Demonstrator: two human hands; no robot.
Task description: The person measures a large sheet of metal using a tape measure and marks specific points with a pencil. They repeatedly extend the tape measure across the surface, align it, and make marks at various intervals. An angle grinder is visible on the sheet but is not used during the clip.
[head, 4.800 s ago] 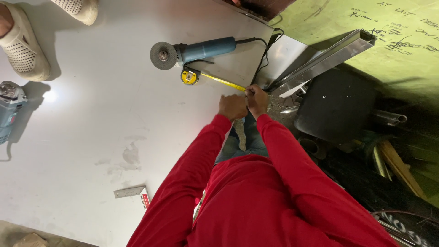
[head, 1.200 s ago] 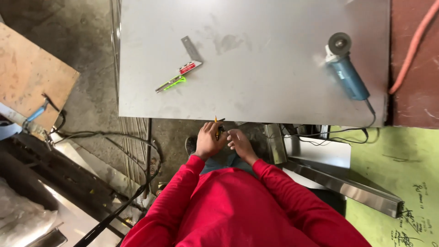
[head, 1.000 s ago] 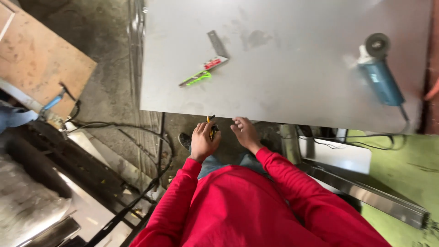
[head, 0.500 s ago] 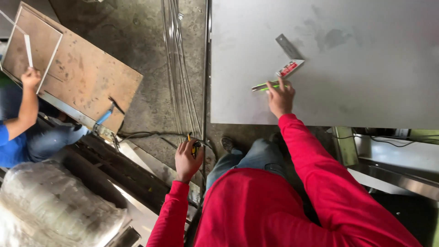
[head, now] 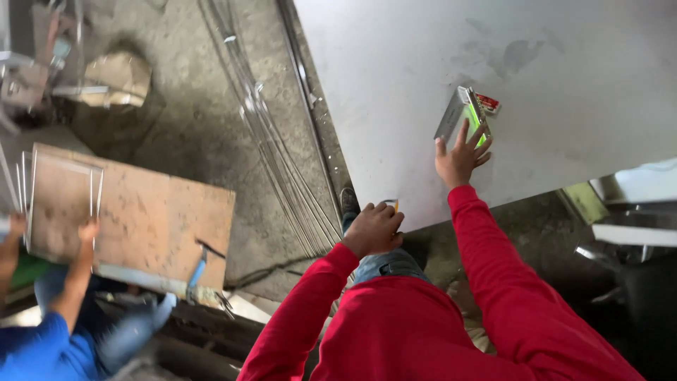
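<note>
A large white sheet (head: 536, 63) lies flat in front of me. On it rest a metal try square (head: 451, 116) with a red end (head: 487, 104) and a bright green tool (head: 474, 120). My right hand (head: 460, 156) lies on them with its fingers spread, fingertips on the square and the green tool. My left hand (head: 374, 229) is closed at the sheet's near edge, and a short pencil (head: 392, 204) sticks out of the fist. Both sleeves are red.
Thin metal rods (head: 282, 162) lie along the concrete floor left of the sheet. At the left, a co-worker in a blue top (head: 42, 346) holds a wooden board (head: 141, 219). Metal profiles (head: 627, 233) sit at the lower right.
The view has swung left, and the angle grinder has left the picture. My right hand has moved from beside my left out onto the square and green tool. My left stays closed on the pencil.
</note>
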